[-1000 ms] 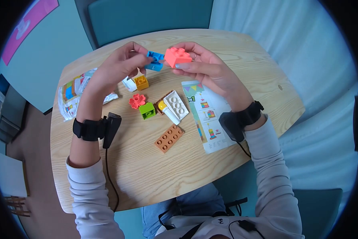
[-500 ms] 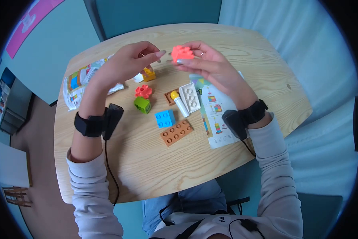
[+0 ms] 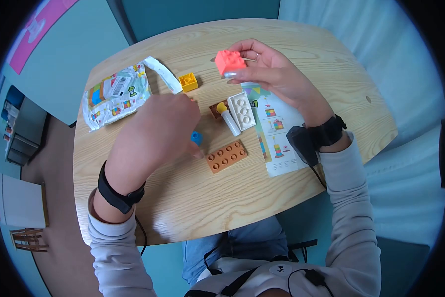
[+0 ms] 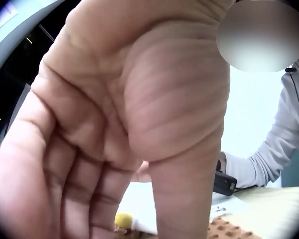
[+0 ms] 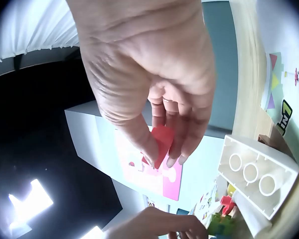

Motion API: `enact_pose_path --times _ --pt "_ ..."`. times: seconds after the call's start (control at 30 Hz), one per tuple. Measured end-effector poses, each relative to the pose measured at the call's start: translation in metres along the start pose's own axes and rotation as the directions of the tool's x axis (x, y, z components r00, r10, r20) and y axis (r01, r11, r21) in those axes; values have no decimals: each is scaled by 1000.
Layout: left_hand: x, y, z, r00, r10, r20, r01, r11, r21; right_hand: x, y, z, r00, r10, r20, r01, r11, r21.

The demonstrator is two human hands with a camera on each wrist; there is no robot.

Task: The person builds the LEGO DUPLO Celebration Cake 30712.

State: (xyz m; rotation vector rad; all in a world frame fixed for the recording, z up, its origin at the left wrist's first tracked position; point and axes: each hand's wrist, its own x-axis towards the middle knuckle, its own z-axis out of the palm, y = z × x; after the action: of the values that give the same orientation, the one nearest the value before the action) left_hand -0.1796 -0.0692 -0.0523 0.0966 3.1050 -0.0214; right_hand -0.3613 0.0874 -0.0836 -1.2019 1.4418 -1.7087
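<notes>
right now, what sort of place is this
Probably a playroom or similar indoor room: a wood-grain table bears an eight-stud brown toy brick, and a pale curtain hangs beside it.

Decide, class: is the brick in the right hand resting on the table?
No, the coral brick is pinched in the right hand, above the table.

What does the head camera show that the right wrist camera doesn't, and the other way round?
Only the head view: the studded brown brick, the person's jeans and the black strap on the right wrist.

Only the right wrist view: the green brick and the right palm.

Both: the right hand holding the coral brick, plus the left hand, white brick and leaflet.
</notes>
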Motion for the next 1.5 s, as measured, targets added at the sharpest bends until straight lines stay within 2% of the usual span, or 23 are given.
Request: enact_pose_path --times 0.03,0.17,0.23,0.37,0.47,0.53,0.57,0.63,0.67,0.73,0.87,1.03,1.07,1.13,1.27,1.33,1.37,1.5 --pt "1 1 1 998 -27 60 26 1000 9 0 -1 0 998 -39 52 41 999 -32" --pt "-1 -3 3 995 -15 94 18 999 -28 -4 -5 4 989 -64 130 67 998 -19" --pt "-3 1 2 996 -57 71 64 994 -92 -6 -10 9 977 -83 198 74 996 49" --pt "-3 -2 9 995 -44 95 53 994 -93 -9 -11 10 972 -85 220 58 990 126" --pt "-2 -6 11 999 26 31 -23 996 -87 -7 -12 6 971 -94 220 53 981 187" --pt "6 -9 6 990 44 136 -21 985 -169 -7 -11 3 979 -75 190 37 980 197" --pt "9 -11 1 989 42 140 -19 986 -165 -8 -12 2 979 -79 190 39 979 202" --pt "14 -16 -9 965 231 123 -150 872 -465 -10 -13 1 983 -42 178 9 983 181" --pt "15 -21 -10 965 230 128 -148 876 -459 -9 -11 0 983 -48 175 15 982 187" --pt "17 -28 -10 939 341 39 -250 758 -603 -8 -8 -2 983 -25 182 -6 986 164" --pt "19 -24 -8 922 386 25 -276 702 -656 -9 -8 -4 977 1 214 -44 980 196" --pt "23 -15 -3 906 422 16 -326 723 -609 -9 -9 -2 975 -1 220 -45 978 206" --pt "22 -15 -3 907 420 15 -325 724 -609 -9 -9 -2 975 -2 223 -45 978 205" --pt "22 -17 -3 961 275 13 -215 779 -589 -10 -10 -1 981 12 196 -49 981 186" --pt "25 -21 -4 971 213 -105 -236 817 -526 -9 -7 -3 982 -8 188 -27 983 184" --pt "26 -22 -6 998 63 9 -27 544 -839 -8 -7 -4 983 -1 184 -31 985 172" --pt "25 -22 -5 1000 16 -15 -21 464 -886 -8 -7 -4 983 -3 186 -30 985 171" --pt "27 -25 -6 999 -3 -34 -31 373 -927 -9 -9 -3 984 1 176 -34 982 188"
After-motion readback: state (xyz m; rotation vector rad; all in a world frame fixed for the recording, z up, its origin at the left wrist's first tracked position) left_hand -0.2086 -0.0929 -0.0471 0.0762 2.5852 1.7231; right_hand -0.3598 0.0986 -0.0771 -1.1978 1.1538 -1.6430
